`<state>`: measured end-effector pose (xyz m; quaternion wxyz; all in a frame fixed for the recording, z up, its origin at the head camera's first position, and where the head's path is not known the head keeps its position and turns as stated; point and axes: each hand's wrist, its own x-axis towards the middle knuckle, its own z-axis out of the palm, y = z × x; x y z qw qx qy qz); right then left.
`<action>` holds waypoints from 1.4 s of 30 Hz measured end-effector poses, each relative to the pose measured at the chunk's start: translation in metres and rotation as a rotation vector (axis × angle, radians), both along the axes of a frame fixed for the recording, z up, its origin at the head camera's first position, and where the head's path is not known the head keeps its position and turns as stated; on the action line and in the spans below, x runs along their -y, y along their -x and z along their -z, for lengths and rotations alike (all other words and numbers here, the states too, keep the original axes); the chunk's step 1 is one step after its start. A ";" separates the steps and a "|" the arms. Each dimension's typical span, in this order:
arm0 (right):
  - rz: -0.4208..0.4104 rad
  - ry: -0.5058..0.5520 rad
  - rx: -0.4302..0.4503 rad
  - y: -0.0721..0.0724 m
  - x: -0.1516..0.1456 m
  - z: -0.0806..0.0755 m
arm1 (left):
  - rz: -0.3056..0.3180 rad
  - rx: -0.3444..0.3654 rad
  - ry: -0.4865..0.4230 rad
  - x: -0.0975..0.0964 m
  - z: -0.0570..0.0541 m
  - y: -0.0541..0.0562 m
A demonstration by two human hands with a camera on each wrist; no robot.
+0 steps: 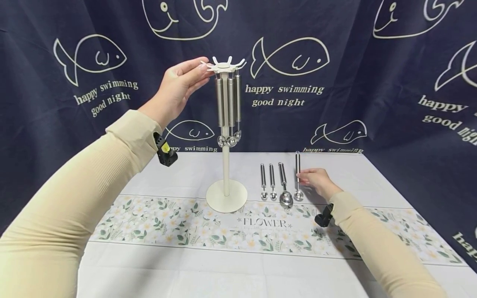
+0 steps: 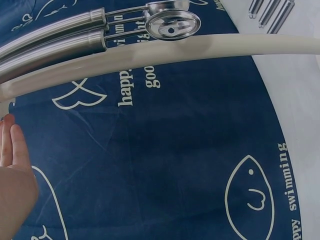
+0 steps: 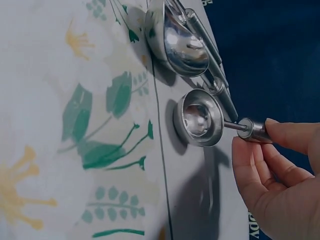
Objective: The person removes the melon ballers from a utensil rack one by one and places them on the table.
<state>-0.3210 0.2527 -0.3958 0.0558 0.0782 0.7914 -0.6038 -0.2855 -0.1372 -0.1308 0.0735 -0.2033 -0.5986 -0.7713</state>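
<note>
My left hand (image 1: 182, 85) holds the rim of a cream rotating-style rack (image 1: 226, 165) with several hooks, thumb above and fingers behind and below. In the left wrist view the fingers (image 2: 20, 150) reach the rack's top at the edge. Three steel scoops (image 1: 231, 103) hang from hooks, bowls down; one hanging bowl (image 2: 172, 26) shows a small hole. Near the back right, my right hand (image 1: 316, 180) pinches the handle of a round-bowled steel scoop (image 3: 200, 117) between thumb and fingers. Its bowl faces the wrist camera, close over the tabletop.
Left of the right hand, two small scoops (image 1: 272, 182) and a larger ice cream scoop (image 1: 285, 198) lie in a row on the white table (image 1: 167, 265). A flowered runner (image 1: 160, 223) crosses under the rack's round base (image 1: 226, 203). A navy fish-print curtain (image 1: 357, 82) hangs behind.
</note>
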 end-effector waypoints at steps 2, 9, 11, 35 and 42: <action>-0.012 -0.008 -0.003 0.001 -0.001 0.002 | -0.001 0.000 0.001 0.000 0.000 0.000; -0.014 0.010 0.023 0.005 -0.001 0.009 | -0.005 -0.002 0.007 0.000 0.000 -0.001; 0.000 0.024 0.037 0.006 -0.001 0.010 | -0.006 -0.007 0.011 0.000 0.000 -0.001; 0.033 0.071 0.159 0.028 -0.005 0.021 | -0.021 -0.015 0.005 -0.003 0.000 -0.002; 0.062 0.027 0.182 0.015 0.007 0.005 | -0.025 -0.014 0.008 -0.002 0.002 -0.001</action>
